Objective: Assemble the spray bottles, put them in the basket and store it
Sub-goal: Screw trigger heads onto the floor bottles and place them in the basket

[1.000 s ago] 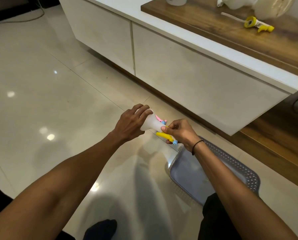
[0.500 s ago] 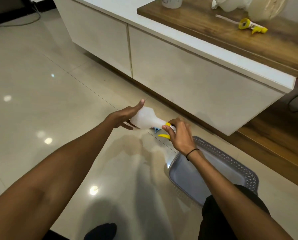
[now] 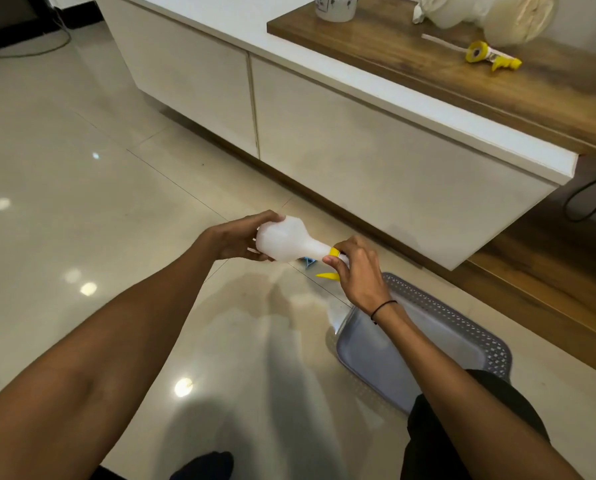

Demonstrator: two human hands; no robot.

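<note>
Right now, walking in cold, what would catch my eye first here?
Most likely the white spray bottle held sideways above the glossy floor: the left hand grips its base while the right hand pinches the yellow sprayer head at its neck. Just below the right wrist sits a grey perforated basket, and a spare yellow sprayer lies on the wooden counter, far right.

Seen from above, a person's left hand grips the wide base of a white spray bottle held sideways over a glossy tiled floor. The right hand curls around its yellow spray head at the neck. A grey perforated basket sits on the floor just beside the right forearm. Another yellow spray head lies on a wooden shelf above white cabinets.
</note>
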